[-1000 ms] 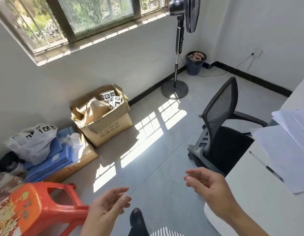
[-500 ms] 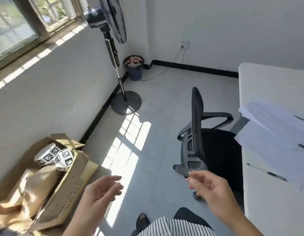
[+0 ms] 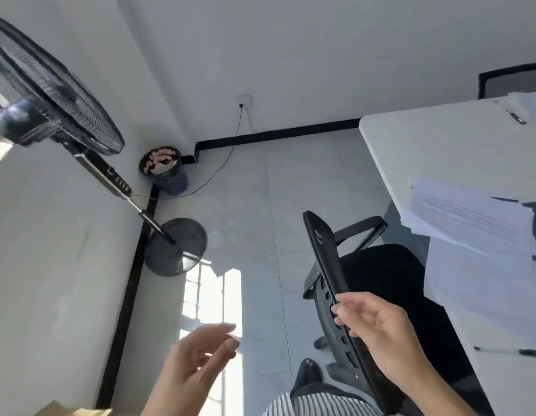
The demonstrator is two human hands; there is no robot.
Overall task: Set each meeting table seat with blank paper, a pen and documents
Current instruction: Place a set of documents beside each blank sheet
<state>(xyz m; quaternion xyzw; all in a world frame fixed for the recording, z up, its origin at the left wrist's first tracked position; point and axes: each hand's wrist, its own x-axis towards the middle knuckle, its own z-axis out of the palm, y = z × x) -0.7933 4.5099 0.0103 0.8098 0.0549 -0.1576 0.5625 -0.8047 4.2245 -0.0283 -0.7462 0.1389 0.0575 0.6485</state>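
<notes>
A white meeting table (image 3: 435,145) runs along the right. On its near part lies a stack of printed documents (image 3: 471,217) over blank paper (image 3: 483,292), which overhangs the edge. A dark pen (image 3: 513,351) lies on the table nearer to me. Another pen (image 3: 514,116) and more paper (image 3: 531,108) sit at the far end. My left hand (image 3: 197,358) floats over the floor, empty, fingers loosely apart. My right hand (image 3: 378,328) hangs in front of the chair back, empty, fingers curled but apart.
A black mesh office chair (image 3: 381,289) is pushed against the table's left side. A standing fan (image 3: 80,130) leans in at the left on its round base (image 3: 176,247). A blue bin (image 3: 164,169) fills the corner. A second chair (image 3: 510,82) stands behind the table's far end.
My view has swung right and moved forward: the cardboard box has left the frame and the table's far end has come in. Both hands stay raised and empty, the right one now before the chair back.
</notes>
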